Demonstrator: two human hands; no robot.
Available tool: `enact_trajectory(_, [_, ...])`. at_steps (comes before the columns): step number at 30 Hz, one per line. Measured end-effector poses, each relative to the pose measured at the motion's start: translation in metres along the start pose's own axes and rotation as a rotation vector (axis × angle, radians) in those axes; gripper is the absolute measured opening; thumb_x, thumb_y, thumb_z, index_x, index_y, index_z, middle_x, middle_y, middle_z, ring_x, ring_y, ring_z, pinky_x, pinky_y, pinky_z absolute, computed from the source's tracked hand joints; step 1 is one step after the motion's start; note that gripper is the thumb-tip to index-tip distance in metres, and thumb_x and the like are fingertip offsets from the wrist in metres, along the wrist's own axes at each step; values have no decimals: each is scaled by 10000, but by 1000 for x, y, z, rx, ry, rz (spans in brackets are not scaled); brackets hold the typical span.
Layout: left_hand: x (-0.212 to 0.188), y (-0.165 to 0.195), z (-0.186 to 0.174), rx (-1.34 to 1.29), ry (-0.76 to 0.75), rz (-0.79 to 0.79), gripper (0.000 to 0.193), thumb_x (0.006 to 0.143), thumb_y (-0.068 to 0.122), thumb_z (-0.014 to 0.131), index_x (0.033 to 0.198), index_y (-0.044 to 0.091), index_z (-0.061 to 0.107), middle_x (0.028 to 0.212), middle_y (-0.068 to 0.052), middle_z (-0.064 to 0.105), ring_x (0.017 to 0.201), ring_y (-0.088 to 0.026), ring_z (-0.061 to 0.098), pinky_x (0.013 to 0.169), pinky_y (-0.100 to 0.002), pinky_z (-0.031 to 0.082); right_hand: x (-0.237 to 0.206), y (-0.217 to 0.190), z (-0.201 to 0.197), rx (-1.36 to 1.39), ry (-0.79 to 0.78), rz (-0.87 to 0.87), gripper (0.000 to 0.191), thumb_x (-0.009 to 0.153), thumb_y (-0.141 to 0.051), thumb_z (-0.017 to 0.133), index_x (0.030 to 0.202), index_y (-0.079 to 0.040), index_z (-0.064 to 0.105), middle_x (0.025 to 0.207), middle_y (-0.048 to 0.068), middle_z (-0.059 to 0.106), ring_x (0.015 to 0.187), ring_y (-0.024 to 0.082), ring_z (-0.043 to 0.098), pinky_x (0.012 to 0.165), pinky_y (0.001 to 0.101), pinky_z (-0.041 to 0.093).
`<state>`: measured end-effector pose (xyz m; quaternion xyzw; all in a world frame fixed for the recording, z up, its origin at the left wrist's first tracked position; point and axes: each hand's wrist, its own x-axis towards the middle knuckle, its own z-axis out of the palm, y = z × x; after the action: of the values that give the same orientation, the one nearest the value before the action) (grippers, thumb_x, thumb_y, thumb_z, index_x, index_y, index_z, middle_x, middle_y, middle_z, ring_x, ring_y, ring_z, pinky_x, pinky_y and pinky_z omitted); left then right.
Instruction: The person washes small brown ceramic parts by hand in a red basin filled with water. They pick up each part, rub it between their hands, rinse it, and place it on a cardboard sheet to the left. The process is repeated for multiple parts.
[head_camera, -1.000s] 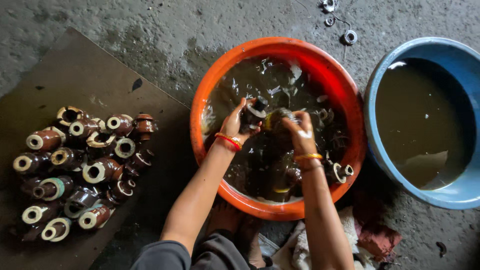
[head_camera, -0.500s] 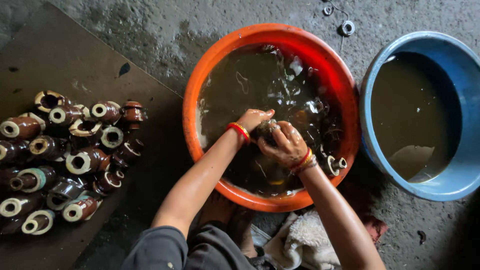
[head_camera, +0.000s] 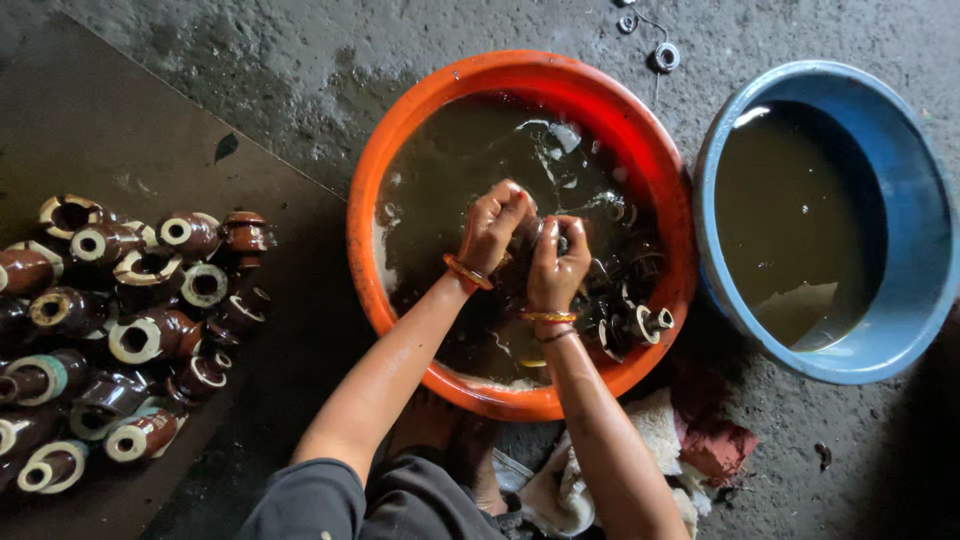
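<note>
Both hands closed on one piece over the orange basin

My hands have drawn together since a moment ago: before, they worked a little apart in the water, and now my left hand and right hand press close, both clenched around one small dark piece just above the murky water. Most of it is hidden by my fingers, so I cannot tell its shape. I judge the scrubbing of this one is in full swing. It sits at the middle of the orange basin, where more dark brown pieces lie half sunk at lower right. A pile of brown ceramic pieces rests on the dark board at left. A blue basin of cloudy water stands at right, on wet, grimy concrete floor
</note>
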<state>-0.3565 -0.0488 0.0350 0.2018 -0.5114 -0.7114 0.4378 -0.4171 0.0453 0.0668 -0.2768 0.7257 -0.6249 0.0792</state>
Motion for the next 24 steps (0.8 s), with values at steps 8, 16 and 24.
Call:
enact_trajectory(8, [15,-49,-25,166,-105,-500,571,1029,455,685,676,17,592,709,30,549,699,-56,447,602,-283,412,2,-52,-22,-629,-463,-1094,196,852,-73,718,1044,-82,680,910,196,611,825,345,606,724,430,522])
enact_trajectory(16, [-4,-22,-17,87,46,11,256,1005,267,622,877,45,635,795,35,621,770,-40,531,680,-247,452,-9,2,22,-55,27,-124,36,1040,-48,639,1017,-22,641,890,95,590,794,223,531,724,320,461])
enact_trajectory(24, [21,-46,-23,-36,-87,-411,395,1041,339,626,812,19,671,768,27,634,747,-51,531,690,-247,446,4,-43,-17,-613,-485,-1052,239,794,-67,716,1032,-61,690,914,205,578,782,340,606,671,382,489])
